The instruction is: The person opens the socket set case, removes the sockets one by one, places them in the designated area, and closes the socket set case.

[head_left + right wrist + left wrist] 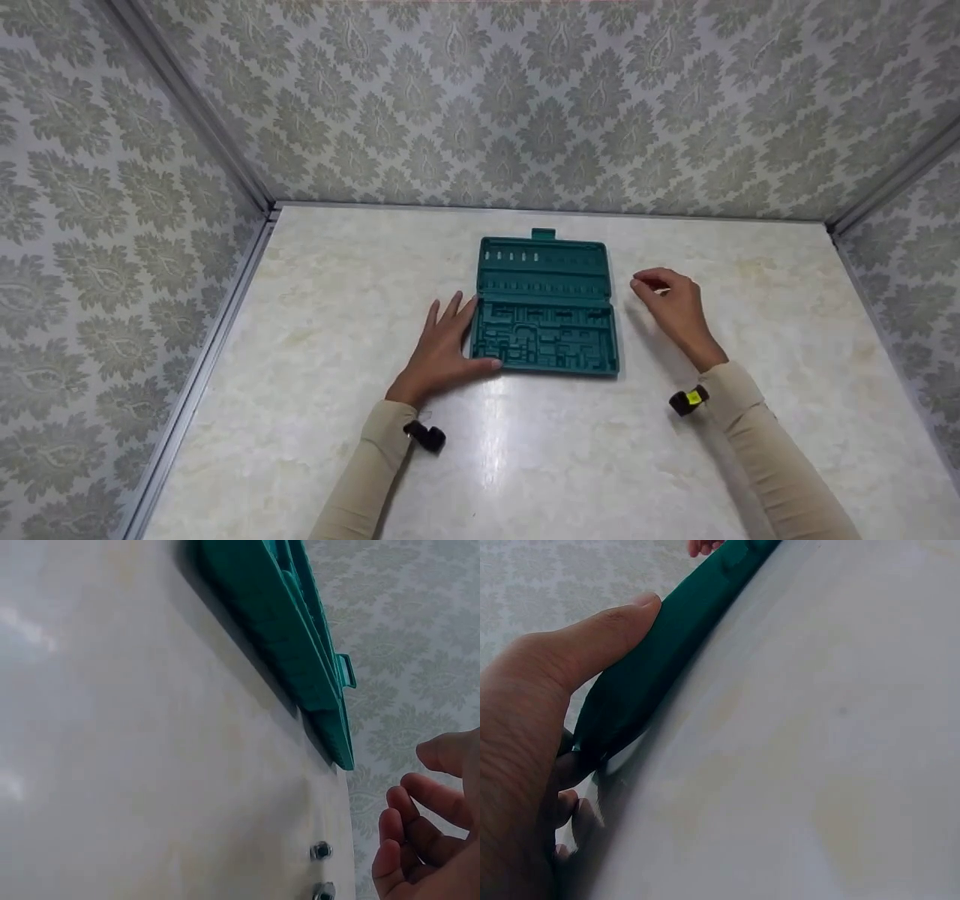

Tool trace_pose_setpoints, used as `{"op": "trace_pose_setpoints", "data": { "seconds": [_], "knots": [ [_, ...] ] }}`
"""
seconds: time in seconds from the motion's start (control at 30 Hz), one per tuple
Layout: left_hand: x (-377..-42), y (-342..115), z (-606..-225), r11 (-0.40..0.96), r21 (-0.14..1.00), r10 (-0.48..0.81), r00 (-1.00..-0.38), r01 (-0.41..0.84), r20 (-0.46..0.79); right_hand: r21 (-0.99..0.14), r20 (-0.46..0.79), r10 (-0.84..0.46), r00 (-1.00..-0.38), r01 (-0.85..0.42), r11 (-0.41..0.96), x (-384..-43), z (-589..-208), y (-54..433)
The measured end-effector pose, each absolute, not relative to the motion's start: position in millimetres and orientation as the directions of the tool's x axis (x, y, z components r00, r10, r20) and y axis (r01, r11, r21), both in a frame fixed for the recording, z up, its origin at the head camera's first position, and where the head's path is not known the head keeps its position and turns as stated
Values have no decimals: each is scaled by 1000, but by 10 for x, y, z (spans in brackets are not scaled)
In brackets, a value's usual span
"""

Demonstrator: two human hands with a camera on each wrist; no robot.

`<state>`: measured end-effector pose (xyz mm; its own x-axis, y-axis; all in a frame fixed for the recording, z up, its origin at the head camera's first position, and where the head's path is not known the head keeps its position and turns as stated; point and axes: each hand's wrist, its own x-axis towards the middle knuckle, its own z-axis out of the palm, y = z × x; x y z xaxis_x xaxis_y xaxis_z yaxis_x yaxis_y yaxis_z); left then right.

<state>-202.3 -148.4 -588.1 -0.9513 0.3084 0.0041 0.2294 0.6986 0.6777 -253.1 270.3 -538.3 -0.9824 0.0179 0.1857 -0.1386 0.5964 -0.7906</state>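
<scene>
A green moulded plastic case [545,337] lies unfolded on the table, its recessed base nearer me and its lid [541,270] behind. My left hand [442,356] rests at the near left corner. Its fingers are spread along the left side, and the thumb [622,626] lies against the near rim. To the right of the case, my right hand [675,304] hovers apart from it, fingers loosely bent. In the right wrist view a gap shows between thumb and fingertips, with nothing seen there. Below that hand stand small metal pieces [321,850], partly cut off by the frame.
A pale marbled table [337,300] carries the case. Patterned wall panels [480,112] rise behind and at both sides, with metal framing [240,161] at the corners. A latch tab [543,234] sticks out from the lid's far edge.
</scene>
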Motion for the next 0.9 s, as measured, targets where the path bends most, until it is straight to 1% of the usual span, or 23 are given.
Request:
{"op": "trace_pose_setpoints", "data": {
  "seconds": [0.23, 0.43, 0.53, 0.73, 0.9],
  "knots": [
    [-2044, -1484, -5885, 693, 679, 318, -948, 244, 16, -785, 163, -71, -984, -173, 595, -2678, -5323, 2487],
    [-2050, -1478, -5879, 697, 671, 314, -949, 251, 30, -768, 191, -191, -963, -267, 582, -2806, -5295, 2319],
    [-2038, -1476, -5874, 696, 676, 303, -952, 243, 31, -767, 203, -231, -952, -301, 567, -2861, -5284, 2229],
    [-2001, -1472, -5876, 699, 682, 288, -958, 215, 7, -794, 155, -273, -949, -285, 538, -2965, -5256, 2040],
    [-1994, -1469, -5886, 695, 687, 287, -958, 211, 4, -793, 132, -320, -938, -294, 534, -3055, -5230, 1877]
  ]
}}
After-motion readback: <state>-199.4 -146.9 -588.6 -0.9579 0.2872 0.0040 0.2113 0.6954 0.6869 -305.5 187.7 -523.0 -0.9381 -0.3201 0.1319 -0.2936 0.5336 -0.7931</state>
